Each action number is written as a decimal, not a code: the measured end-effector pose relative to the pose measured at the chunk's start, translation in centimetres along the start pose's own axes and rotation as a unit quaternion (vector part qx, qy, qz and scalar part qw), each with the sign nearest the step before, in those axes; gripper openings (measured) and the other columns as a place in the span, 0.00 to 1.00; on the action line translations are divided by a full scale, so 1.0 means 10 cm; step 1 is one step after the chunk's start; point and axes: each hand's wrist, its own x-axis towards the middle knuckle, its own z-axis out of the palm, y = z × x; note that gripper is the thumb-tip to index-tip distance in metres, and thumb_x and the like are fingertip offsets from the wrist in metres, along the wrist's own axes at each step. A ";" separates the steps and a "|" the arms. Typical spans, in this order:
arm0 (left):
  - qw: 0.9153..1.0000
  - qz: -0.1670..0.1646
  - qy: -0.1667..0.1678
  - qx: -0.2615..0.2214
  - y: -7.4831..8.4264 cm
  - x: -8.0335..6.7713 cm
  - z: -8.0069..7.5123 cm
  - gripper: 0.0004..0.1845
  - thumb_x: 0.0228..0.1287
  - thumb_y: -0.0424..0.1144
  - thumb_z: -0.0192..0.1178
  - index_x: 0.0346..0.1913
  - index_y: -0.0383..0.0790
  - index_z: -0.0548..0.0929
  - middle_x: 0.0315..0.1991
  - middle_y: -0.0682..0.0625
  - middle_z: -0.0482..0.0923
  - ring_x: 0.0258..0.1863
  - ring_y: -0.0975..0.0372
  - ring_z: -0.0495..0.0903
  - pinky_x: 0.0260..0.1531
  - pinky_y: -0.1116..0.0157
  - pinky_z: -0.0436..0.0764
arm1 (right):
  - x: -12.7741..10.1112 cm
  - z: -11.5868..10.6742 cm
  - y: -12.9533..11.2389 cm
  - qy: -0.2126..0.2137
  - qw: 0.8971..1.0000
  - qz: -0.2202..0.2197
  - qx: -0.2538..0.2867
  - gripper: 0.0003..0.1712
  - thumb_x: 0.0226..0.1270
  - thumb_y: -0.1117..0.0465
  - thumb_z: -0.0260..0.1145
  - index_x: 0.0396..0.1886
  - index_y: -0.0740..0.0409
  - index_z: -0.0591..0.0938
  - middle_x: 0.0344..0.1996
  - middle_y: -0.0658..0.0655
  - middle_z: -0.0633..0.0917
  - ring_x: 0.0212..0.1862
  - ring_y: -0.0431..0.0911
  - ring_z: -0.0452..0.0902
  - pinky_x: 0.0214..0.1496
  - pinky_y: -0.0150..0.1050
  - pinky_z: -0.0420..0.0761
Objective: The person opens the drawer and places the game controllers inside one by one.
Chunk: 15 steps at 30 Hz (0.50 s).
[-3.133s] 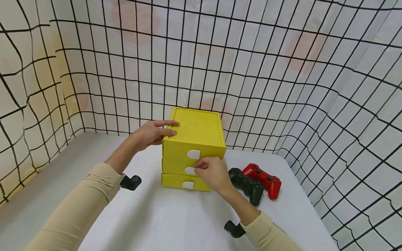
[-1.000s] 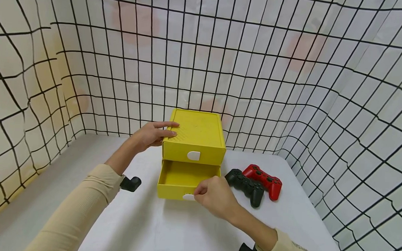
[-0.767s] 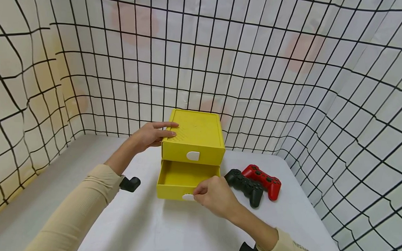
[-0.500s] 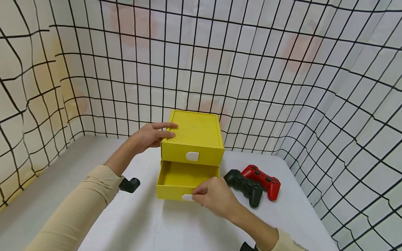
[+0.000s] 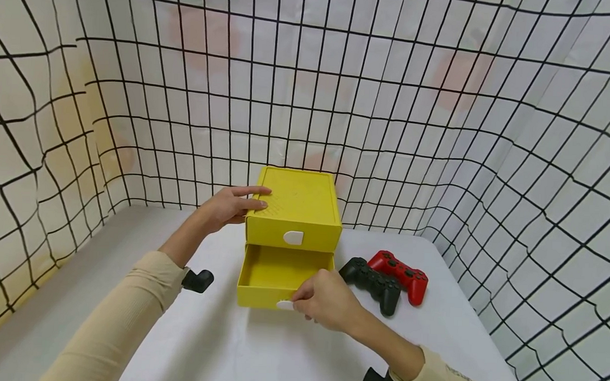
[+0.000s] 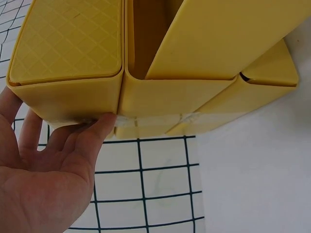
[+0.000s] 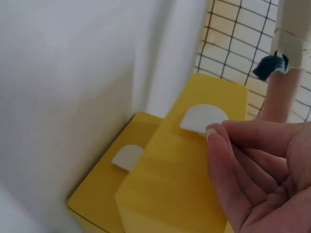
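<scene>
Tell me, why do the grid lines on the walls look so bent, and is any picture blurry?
Head view: a wide lens bows the grid backdrop outward; light is even, with soft shadows under the yellow drawer box. Right wrist view: the right hand fills the near corner, slightly soft. Left wrist view: sharp, box tilted sideways beside the left hand.

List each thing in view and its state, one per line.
Yellow drawer box: upright on the table, top drawer closed.
Middle drawer: pulled out, nothing visible inside.
Left hand: resting flat on the box.
Right hand: at the drawer's white tab.
Black controller: lying untouched.
Red controller: lying untouched.
</scene>
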 end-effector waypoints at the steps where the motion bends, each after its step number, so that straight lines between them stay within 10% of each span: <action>1: 1.000 0.002 -0.001 0.002 0.00 0.00 0.00 0.26 0.68 0.47 0.67 0.68 0.55 0.78 0.62 0.46 0.79 0.46 0.59 0.80 0.60 0.57 0.78 | -0.01 0.00 -0.02 -0.006 1.000 0.003 0.001 0.04 0.62 0.64 0.73 0.33 0.59 0.93 0.19 0.47 0.86 0.19 0.40 0.78 0.23 0.34 0.80; 15: 1.000 0.004 -0.002 0.000 0.01 -0.01 0.00 0.26 0.68 0.46 0.67 0.68 0.55 0.78 0.64 0.46 0.78 0.48 0.59 0.82 0.57 0.60 0.80 | -0.09 -0.08 -0.15 -0.082 0.997 0.013 -0.010 0.06 0.64 0.61 0.73 0.31 0.56 0.92 0.20 0.46 0.85 0.19 0.41 0.79 0.23 0.34 0.81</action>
